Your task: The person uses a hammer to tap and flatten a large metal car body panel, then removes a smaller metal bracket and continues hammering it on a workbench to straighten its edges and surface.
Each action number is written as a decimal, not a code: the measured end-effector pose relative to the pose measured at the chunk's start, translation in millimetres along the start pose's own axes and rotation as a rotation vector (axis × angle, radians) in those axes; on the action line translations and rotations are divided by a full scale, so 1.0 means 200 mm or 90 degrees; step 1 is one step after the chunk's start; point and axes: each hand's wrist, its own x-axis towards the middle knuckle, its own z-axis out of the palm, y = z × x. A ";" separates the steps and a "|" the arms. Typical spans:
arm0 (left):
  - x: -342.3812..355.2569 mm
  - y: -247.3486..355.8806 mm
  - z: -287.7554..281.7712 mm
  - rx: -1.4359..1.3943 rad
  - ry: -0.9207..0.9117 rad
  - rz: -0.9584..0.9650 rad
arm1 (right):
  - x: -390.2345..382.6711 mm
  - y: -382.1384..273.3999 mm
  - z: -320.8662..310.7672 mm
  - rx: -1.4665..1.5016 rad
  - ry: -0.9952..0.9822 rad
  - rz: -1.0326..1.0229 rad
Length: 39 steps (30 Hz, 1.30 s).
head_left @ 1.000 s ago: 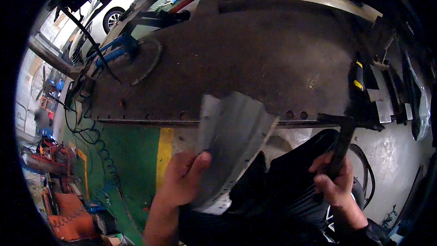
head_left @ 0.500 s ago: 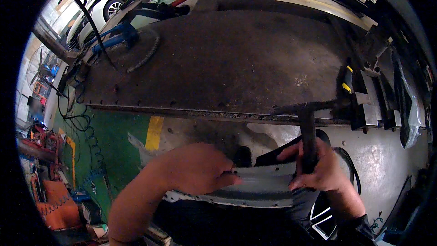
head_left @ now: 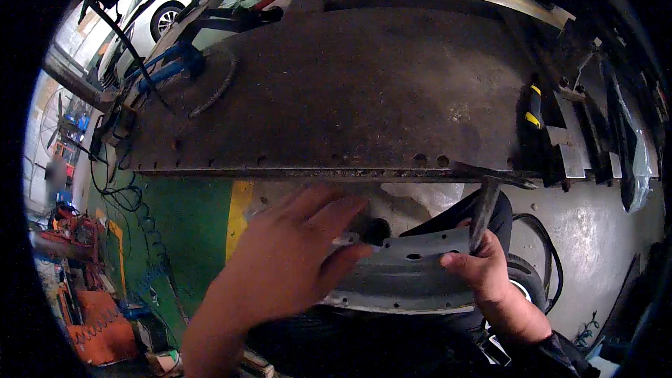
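Note:
A grey metal panel (head_left: pixel 402 273), long, curved and with several holes along it, lies across my lap below the workbench edge. Over its left part is my left hand (head_left: pixel 294 245), slightly blurred. The thumb and fingers are spread apart around the panel's upper edge, and I see no firm grip. At the panel's right end, my right hand (head_left: pixel 485 266) is closed around the handle of a hammer (head_left: pixel 484 213). The hammer stands nearly upright, its long pointed head near the bench edge. My right thumb rests against the panel or just over it.
A dark steel workbench (head_left: pixel 336 91) spans the view ahead. On it lie a black-and-yellow handled tool (head_left: pixel 534 106) and, at left, a blue tool (head_left: pixel 168 70) with a hose. Metal blocks (head_left: pixel 568 162) line the right side. Coiled cable (head_left: pixel 143 220) hangs at left.
My left hand has risen from the panel edge and its fingers have spread. My right hand and the hammer have shifted slightly right, the hammer head lower in view. More of the panel shows.

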 end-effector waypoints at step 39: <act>-0.09 -0.57 0.79 -1.369 0.551 -0.209 | 0.49 -0.06 0.02 -0.170 0.191 -0.164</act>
